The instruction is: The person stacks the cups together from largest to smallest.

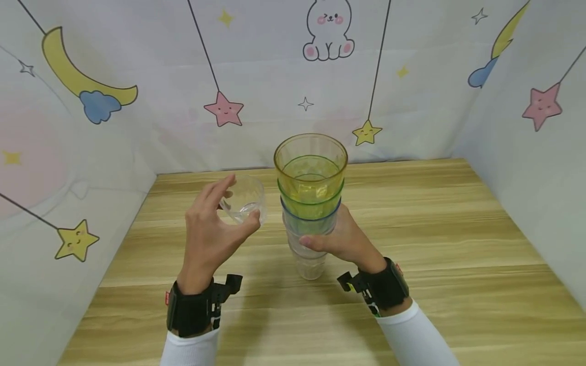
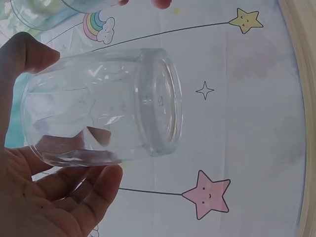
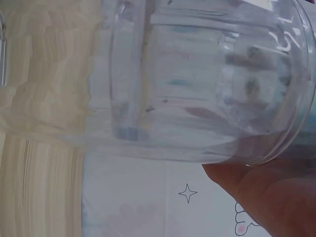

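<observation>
My left hand (image 1: 212,229) holds a single clear plastic cup (image 1: 249,195) between thumb and fingers. In the left wrist view that cup (image 2: 98,108) lies sideways across the picture, its base away from the palm. To its right, my right hand (image 1: 345,239) grips a tall stack of nested cups (image 1: 311,195) round its lower half. The uppermost cup is yellow; green and blue rims show beneath it, with clear cups lower down. A clear cup of the stack (image 3: 182,84) fills much of the right wrist view. Whether the stack touches the table cannot be told.
A wood-grain table (image 1: 458,254) lies under both hands. White fabric walls (image 1: 274,76) printed with stars, moons and a bear enclose it at the back and both sides. Dark camera straps (image 1: 194,310) sit on both wrists.
</observation>
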A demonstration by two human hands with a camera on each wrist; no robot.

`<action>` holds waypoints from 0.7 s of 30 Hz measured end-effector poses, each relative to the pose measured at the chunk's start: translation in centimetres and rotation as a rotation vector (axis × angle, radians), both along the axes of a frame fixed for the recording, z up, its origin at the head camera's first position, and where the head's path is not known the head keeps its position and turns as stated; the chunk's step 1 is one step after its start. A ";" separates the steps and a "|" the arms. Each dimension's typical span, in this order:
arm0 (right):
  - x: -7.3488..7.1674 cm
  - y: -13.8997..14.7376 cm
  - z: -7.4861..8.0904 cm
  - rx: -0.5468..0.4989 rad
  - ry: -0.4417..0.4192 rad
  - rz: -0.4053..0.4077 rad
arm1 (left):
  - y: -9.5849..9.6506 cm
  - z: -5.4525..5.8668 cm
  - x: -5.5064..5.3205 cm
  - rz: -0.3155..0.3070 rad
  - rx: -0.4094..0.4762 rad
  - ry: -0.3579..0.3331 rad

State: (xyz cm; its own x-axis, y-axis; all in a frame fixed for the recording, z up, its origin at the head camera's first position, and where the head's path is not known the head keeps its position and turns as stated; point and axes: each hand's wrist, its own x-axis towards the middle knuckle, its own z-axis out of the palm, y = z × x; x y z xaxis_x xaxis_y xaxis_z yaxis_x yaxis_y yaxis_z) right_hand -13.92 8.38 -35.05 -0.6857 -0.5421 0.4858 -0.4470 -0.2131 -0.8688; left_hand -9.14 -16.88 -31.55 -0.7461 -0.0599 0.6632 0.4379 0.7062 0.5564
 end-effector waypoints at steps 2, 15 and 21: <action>0.0 0.0 0.0 0.002 0.001 -0.002 | 0.1 0.2 0.0 -0.013 0.002 0.016; 0.1 0.1 0.1 0.017 -0.005 -0.015 | 0.5 2.2 0.0 -0.075 0.024 0.121; 0.1 0.0 0.0 0.013 -0.009 -0.012 | 0.8 3.4 0.0 -0.090 0.028 0.180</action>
State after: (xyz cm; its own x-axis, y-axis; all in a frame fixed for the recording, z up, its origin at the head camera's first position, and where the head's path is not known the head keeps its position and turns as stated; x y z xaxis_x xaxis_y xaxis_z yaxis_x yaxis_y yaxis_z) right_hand -13.77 8.41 -35.06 -0.6967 -0.5399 0.4724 -0.4415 -0.1963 -0.8755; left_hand -9.17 -16.13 -28.19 -0.6187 -0.0185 0.7854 0.5929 0.6449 0.4823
